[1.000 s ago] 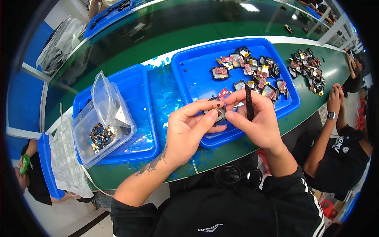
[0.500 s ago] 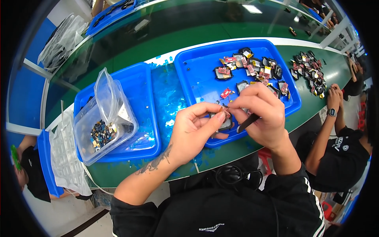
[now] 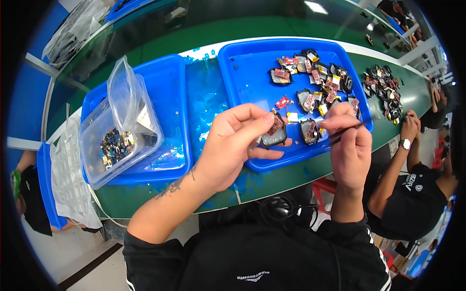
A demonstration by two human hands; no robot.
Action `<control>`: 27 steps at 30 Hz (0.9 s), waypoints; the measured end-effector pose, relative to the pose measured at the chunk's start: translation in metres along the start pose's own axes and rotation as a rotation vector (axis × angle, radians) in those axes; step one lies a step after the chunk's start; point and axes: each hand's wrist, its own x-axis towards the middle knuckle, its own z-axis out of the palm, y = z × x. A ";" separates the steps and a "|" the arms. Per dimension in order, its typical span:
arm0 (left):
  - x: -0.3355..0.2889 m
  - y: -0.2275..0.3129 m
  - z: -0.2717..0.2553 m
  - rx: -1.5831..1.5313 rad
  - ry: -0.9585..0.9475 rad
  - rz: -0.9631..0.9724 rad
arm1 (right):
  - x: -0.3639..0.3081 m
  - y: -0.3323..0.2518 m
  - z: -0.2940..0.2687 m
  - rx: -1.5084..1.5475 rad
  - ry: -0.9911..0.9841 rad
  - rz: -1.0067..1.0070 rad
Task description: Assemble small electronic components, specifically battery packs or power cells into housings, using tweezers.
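Note:
My left hand (image 3: 225, 145) pinches a small black housing with a red circuit board (image 3: 275, 136) between thumb and fingers, above the front of the right blue tray (image 3: 238, 80). To its right, my right hand (image 3: 350, 150) is closed around slim dark tweezers (image 3: 350, 129), slightly blurred. The tweezers are apart from the housing. Just beyond the hands, another open black housing (image 3: 309, 132) rests in the tray. A loose red circuit board (image 3: 283, 102) is near the tray's middle, with several more housings, boards and yellow-taped parts behind.
On the left, a clear plastic container (image 3: 94, 140) of small dark parts sits on another blue tray (image 3: 172, 92). Blue film scraps (image 3: 206, 106) cover the bench between the trays. A pile of housings (image 3: 383, 92) lies at right, near a co-worker's hands (image 3: 411, 127).
My right hand has moved right, away from the housing, taking the tweezers with it. My left hand keeps the housing, now turned so its red board shows. The whole view has shifted slightly.

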 end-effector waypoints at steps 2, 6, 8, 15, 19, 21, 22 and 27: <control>0.001 0.000 -0.004 -0.055 -0.031 -0.020 | 0.000 -0.008 -0.009 -0.238 -0.147 -0.148; 0.002 0.001 -0.004 -0.067 -0.066 -0.024 | -0.006 -0.011 -0.013 -0.213 -0.056 -0.114; 0.002 0.000 -0.003 -0.025 -0.064 0.000 | -0.007 -0.013 -0.009 -0.132 -0.008 -0.083; -0.004 -0.004 0.002 0.006 -0.095 0.149 | -0.022 -0.014 0.000 0.079 -0.071 0.019; -0.002 -0.005 -0.001 -0.052 -0.139 0.148 | -0.019 -0.005 -0.017 -0.205 -0.144 -0.091; -0.001 -0.005 -0.001 -0.062 -0.123 0.128 | -0.019 0.002 -0.017 -0.400 -0.153 -0.128; 0.000 -0.005 -0.001 -0.081 -0.109 0.114 | -0.020 0.007 -0.014 -0.358 -0.093 -0.117; 0.001 -0.005 -0.005 -0.131 -0.098 0.116 | -0.003 0.009 -0.012 -0.603 -0.209 -0.174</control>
